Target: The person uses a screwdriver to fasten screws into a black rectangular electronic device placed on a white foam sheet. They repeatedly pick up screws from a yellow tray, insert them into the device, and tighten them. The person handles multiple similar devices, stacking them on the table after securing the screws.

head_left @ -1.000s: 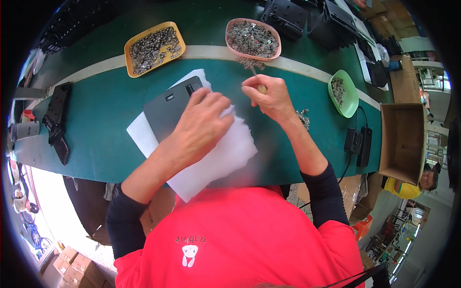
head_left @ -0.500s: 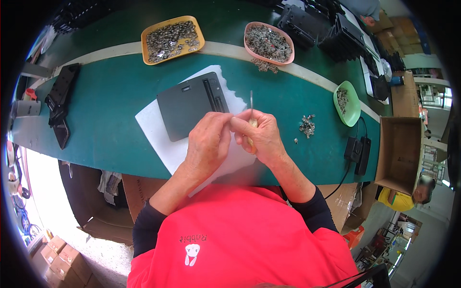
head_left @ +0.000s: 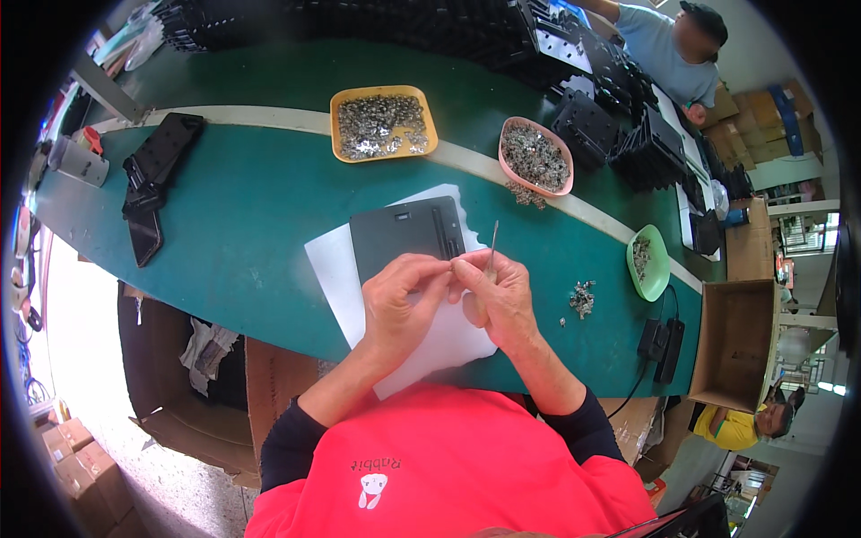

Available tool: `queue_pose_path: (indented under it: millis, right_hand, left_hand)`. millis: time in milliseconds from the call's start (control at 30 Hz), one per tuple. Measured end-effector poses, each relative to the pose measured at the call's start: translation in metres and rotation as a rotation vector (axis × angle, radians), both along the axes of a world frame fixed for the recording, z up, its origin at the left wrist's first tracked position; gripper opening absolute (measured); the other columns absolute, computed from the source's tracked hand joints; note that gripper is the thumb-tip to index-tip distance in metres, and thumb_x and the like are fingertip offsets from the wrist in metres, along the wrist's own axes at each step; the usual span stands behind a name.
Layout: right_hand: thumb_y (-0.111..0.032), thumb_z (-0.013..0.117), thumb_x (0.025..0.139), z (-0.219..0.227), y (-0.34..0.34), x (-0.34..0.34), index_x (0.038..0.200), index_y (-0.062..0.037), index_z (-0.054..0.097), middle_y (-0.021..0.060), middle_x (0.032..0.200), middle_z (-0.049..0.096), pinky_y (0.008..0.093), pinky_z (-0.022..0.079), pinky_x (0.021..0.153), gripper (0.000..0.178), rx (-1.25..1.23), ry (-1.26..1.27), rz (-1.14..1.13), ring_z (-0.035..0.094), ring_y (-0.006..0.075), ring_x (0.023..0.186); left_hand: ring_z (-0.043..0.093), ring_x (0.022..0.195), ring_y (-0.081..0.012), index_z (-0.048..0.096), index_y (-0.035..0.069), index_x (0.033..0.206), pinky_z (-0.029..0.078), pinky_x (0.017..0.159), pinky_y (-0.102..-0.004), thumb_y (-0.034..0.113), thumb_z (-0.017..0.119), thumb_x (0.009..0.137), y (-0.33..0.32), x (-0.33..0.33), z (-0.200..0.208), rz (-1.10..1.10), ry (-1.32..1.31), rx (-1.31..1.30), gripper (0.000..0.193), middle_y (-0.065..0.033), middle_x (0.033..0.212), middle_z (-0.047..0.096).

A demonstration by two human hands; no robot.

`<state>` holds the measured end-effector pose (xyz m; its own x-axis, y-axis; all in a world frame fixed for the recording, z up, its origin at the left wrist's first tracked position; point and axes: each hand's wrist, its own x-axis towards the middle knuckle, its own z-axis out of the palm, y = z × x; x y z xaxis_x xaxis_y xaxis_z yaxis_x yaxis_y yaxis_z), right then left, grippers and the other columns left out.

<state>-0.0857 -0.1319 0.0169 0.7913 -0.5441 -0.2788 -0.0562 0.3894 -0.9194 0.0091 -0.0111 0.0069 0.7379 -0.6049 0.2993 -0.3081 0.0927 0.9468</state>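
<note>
In my right hand [head_left: 509,300] is a screwdriver, its thin metal shaft [head_left: 495,240] pointing up past the fingers and its pale yellowish handle against the palm. The thumb and forefinger of my left hand [head_left: 399,303] are pinched together and meet the right fingertips; whatever lies between them is too small to make out. Just beyond both hands, a flat dark grey panel [head_left: 381,238] with a slotted strip along its right side rests on a white foam sheet [head_left: 439,350]. My hands cover the panel's near edge.
Small metal parts fill a yellow tray [head_left: 337,134], a pink tray [head_left: 567,170] and a green tray [head_left: 657,269]; a loose pile [head_left: 582,299] lies to the right. A black bracket [head_left: 161,166] lies left, a black power adapter [head_left: 668,345] right. One person [head_left: 673,54] is at far right.
The view has tilted up, so the bench sits lower and more of a person in light blue shows. My hands stay joined at the fingertips over the panel's near edge.
</note>
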Motion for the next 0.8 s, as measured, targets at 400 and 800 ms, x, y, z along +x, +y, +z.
queue_pose_path:
  millis: [400,800]
  right_hand:
    - [-0.008,0.062,0.09,0.052,-0.039,0.02,0.093,-0.0008,0.07,0.0043,0.07,0.07,0.0202,0.038,0.04,0.011,-0.474,0.191,0.513,0.053,0.0044,0.046]
    - [-0.002,0.058,0.091,0.021,-0.059,0.032,0.09,0.0022,0.06,0.006,0.076,0.065,0.0229,0.046,0.049,0.005,-0.882,0.103,0.354,0.064,0.0094,0.059]
  left_hand:
    - [0.065,0.076,-0.0079,0.066,0.0,0.089,0.053,0.067,-0.0232,-0.003,0.066,0.085,0.004,0.053,0.022,-0.481,0.369,0.208,0.005,-0.0039,0.085,0.069]
    - [0.058,0.1,-0.0324,0.065,-0.003,0.102,0.049,0.084,-0.0415,0.006,0.06,0.089,-0.044,0.163,-0.005,0.081,-0.882,0.571,0.017,-0.0162,0.103,0.058]
